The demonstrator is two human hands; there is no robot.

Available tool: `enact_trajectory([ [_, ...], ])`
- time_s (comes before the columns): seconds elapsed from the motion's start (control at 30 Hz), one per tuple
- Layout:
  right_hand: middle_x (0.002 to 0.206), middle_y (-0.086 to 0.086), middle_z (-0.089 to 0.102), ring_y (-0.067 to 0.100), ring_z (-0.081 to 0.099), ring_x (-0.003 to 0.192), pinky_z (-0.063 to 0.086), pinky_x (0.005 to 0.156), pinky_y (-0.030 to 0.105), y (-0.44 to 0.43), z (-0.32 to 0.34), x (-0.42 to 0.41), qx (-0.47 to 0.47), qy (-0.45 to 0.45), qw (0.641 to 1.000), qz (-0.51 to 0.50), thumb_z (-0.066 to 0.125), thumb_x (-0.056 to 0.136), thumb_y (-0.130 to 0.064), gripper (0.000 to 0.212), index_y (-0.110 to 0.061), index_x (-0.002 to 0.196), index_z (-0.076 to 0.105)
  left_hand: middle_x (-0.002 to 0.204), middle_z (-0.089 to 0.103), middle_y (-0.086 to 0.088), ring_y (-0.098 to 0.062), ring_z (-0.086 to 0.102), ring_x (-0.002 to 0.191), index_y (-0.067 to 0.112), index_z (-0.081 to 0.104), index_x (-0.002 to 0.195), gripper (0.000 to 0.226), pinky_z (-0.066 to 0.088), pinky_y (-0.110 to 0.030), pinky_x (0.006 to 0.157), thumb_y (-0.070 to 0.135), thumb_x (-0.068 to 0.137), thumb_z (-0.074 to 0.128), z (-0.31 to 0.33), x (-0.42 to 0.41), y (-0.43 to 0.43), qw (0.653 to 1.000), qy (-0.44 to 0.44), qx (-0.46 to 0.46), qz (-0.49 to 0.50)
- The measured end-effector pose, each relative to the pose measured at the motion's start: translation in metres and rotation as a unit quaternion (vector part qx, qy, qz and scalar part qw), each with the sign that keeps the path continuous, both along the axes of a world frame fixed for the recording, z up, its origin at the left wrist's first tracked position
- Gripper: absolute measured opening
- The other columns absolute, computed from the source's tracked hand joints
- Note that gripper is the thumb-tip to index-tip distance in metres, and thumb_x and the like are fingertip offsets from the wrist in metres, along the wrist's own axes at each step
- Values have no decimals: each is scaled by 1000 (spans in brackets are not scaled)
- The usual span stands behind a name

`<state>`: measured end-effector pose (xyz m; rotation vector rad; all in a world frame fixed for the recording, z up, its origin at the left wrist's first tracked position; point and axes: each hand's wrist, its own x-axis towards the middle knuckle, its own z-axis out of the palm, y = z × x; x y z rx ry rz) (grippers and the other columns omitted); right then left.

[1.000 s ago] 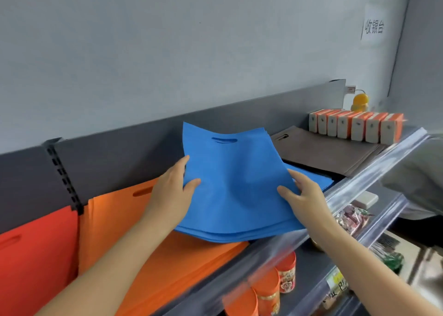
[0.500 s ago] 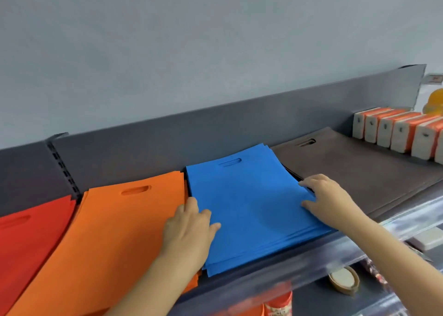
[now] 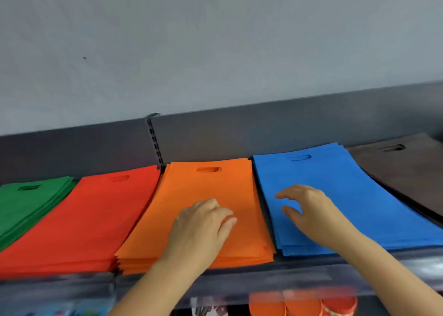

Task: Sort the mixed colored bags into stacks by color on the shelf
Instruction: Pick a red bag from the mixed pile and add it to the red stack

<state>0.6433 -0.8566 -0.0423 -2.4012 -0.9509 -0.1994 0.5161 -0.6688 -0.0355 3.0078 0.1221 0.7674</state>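
So from where I'm sitting, the bags are flat non-woven ones with a cut-out handle slot, laid out in single-colour stacks across the shelf [image 3: 263, 282]. The orange stack [image 3: 206, 191] is dead centre, the blue stack [image 3: 359, 195] just beside it at 3 o'clock, and the red stack [image 3: 96, 219] at 9 o'clock. The green stack [image 3: 26, 205] sits past the red and the dark brown stack [image 3: 402, 169] past the blue.

My left hand [image 3: 203, 224] rests on the orange, fingers loosely bent, gripping nothing. My right hand [image 3: 309, 207] is over the blue, fingers spread and relaxed, also holding nothing; can't tell if it's touching.

At 12 o'clock there's a dark grey back panel [image 3: 263, 133] with a slotted upright [image 3: 154, 143], and a plain pale wall [image 3: 215, 52] above. At 6 o'clock, blurry orange tubs [image 3: 302, 303] sit lower down.
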Motion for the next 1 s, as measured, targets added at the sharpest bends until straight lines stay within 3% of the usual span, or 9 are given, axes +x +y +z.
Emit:
enact_trajectory([
  [0.1, 126, -8, 57, 7, 51, 109, 37, 91, 18, 59, 11, -35, 22, -12, 998, 49, 56, 91, -16, 34, -22, 124, 58, 92, 57, 15, -10, 59, 91, 35, 65, 108, 27, 42, -27, 69, 46, 92, 48, 2, -47, 54, 999, -18, 1, 49],
  [0.27, 129, -8, 56, 12, 49, 122, 36, 100, 21, 177, 22, -119, 26, -38, 990, 136, 57, 91, -16, 35, -23, 125, 57, 80, 57, 16, -11, 62, 75, 32, 70, 94, 24, 48, -28, 57, 45, 85, 53, 2, -153, 159, 990, -30, 23, 139],
  [0.43, 134, -6, 54, 12, 45, 128, 32, 106, 21, 308, 10, -218, 1, -50, 974, 222, 55, 91, -19, 40, -23, 131, 52, 93, 56, 19, -6, 58, 89, 33, 65, 109, 30, 47, -23, 68, 47, 92, 46, -6, -287, 273, 979, -14, -11, 202],
  [0.57, 134, -3, 54, 15, 48, 125, 34, 103, 22, 396, 3, -284, -15, -57, 964, 259, 55, 89, -21, 42, -24, 132, 52, 113, 49, 20, 0, 50, 105, 36, 50, 128, 38, 42, -15, 81, 49, 96, 33, -4, -373, 350, 970, 10, -34, 240],
  [0.73, 135, -4, 54, 13, 48, 125, 34, 103, 21, 478, 4, -343, -16, -49, 951, 304, 54, 92, -23, 42, -21, 133, 50, 123, 51, 19, 0, 47, 115, 35, 50, 130, 40, 42, -16, 86, 50, 95, 35, -6, -439, 416, 955, 8, -38, 294],
  [1.0, 136, -2, 52, 16, 47, 125, 38, 103, 28, 595, -9, -396, -26, -32, 926, 374, 50, 95, -28, 42, -20, 136, 47, 122, 56, 16, -6, 52, 113, 33, 56, 127, 39, 45, -22, 86, 47, 94, 42, -26, -486, 500, 938, -1, -41, 343],
])
